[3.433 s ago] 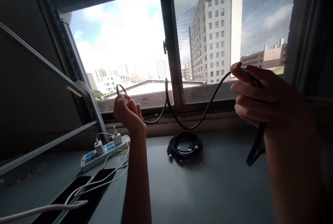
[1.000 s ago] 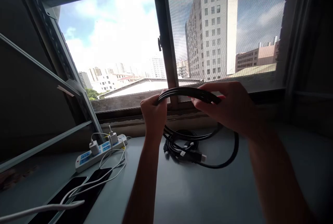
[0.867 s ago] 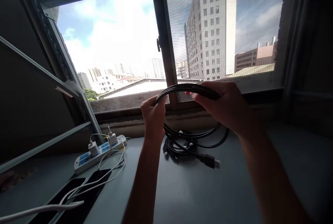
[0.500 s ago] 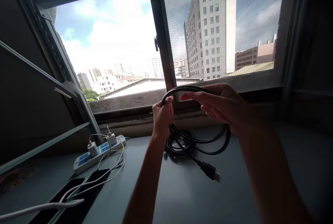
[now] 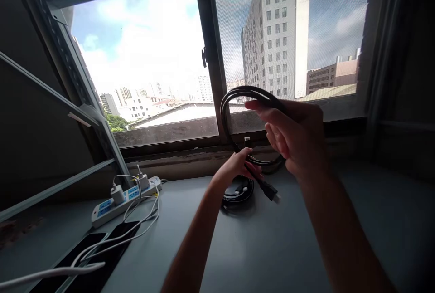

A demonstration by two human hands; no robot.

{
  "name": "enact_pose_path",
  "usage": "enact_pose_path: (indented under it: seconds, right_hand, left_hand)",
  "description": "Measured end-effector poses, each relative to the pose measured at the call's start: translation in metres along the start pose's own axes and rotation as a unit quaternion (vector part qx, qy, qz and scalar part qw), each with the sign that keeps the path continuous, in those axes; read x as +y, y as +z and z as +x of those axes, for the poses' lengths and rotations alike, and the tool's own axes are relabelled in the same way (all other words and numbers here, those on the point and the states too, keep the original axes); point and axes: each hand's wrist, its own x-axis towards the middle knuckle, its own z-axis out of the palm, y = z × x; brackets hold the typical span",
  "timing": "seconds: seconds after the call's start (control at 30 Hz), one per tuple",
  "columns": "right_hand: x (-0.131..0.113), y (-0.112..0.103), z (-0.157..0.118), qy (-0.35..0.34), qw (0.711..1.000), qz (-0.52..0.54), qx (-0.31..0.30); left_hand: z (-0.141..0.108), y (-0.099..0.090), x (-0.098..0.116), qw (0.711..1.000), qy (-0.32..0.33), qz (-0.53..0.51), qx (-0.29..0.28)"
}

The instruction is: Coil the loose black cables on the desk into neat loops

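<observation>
A black cable (image 5: 224,118) is wound into a loop of several turns, held upright above the desk. At the loop's right side, my right hand (image 5: 299,134) is closed around the turns, thumb and forefinger along the top. My left hand (image 5: 238,163) pinches the bottom of the loop at its lower left. Below the left fingers hangs one end of the cable with a black, metal-tipped plug (image 5: 268,190), slightly blurred. A silver tip (image 5: 247,139) shows just above my left thumb. Behind the left hand, a second coiled black cable (image 5: 234,198) lies on the desk, partly hidden.
The grey desk (image 5: 190,220) runs up to a window (image 5: 207,57). At the left is a white power strip (image 5: 125,197) with two plugged-in chargers (image 5: 117,193) and white cables (image 5: 112,241). Two dark flat devices (image 5: 112,247) lie under those cables. A metal frame (image 5: 108,134) stands at the left.
The loop is raised and now rounder. My left hand has moved from its upper left down to its bottom, rightward. My right hand has risen slightly, and the hanging plug is higher.
</observation>
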Motion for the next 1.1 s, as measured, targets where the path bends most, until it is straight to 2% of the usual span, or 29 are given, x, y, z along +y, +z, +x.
enact_pose_path:
  seconds: [0.13,0.2,0.27,0.33,0.43,0.5,0.63,0.73,0.83,0.9,1.1]
  right_hand:
    - [0.000,-0.001,-0.002,-0.018,1.000,0.008,-0.012]
    - [0.002,-0.002,-0.001,-0.027,0.999,0.017,-0.014]
    - [0.006,-0.002,-0.001,-0.038,0.999,0.034,-0.019]
    - [0.009,-0.002,0.000,-0.047,0.997,0.060,-0.024]
    - [0.015,0.000,0.003,-0.050,0.991,0.122,-0.030]
    - [0.018,0.001,0.006,-0.043,0.983,0.178,-0.033]
    - [0.024,0.005,0.011,0.030,0.966,0.258,-0.016]
    - [0.032,0.009,0.015,0.086,0.955,0.280,0.040]
    - [0.045,0.012,0.018,0.108,0.958,0.255,0.079]
    - [0.053,0.014,0.020,0.119,0.965,0.216,0.086]
    - [0.061,0.014,0.023,0.117,0.971,0.168,0.120]
  left_hand:
    - [-0.007,-0.015,0.005,0.979,-0.020,0.037,-0.199]
    - [-0.012,-0.024,0.009,0.967,-0.027,0.068,-0.245]
    - [-0.015,-0.031,0.012,0.969,-0.032,0.081,-0.229]
    - [-0.016,-0.034,0.013,0.986,-0.008,0.060,-0.156]
    - [-0.013,-0.035,0.014,0.993,0.099,-0.029,-0.057]
    - [-0.010,-0.035,0.014,0.981,0.161,-0.107,-0.035]
    - [-0.010,-0.035,0.020,0.942,0.211,-0.260,-0.024]
    - [-0.015,-0.036,0.027,0.922,0.236,-0.307,0.014]
    - [-0.021,-0.039,0.032,0.912,0.258,-0.314,0.055]
    - [-0.025,-0.042,0.034,0.911,0.267,-0.311,0.046]
    - [-0.037,-0.055,0.040,0.903,0.233,-0.355,-0.059]
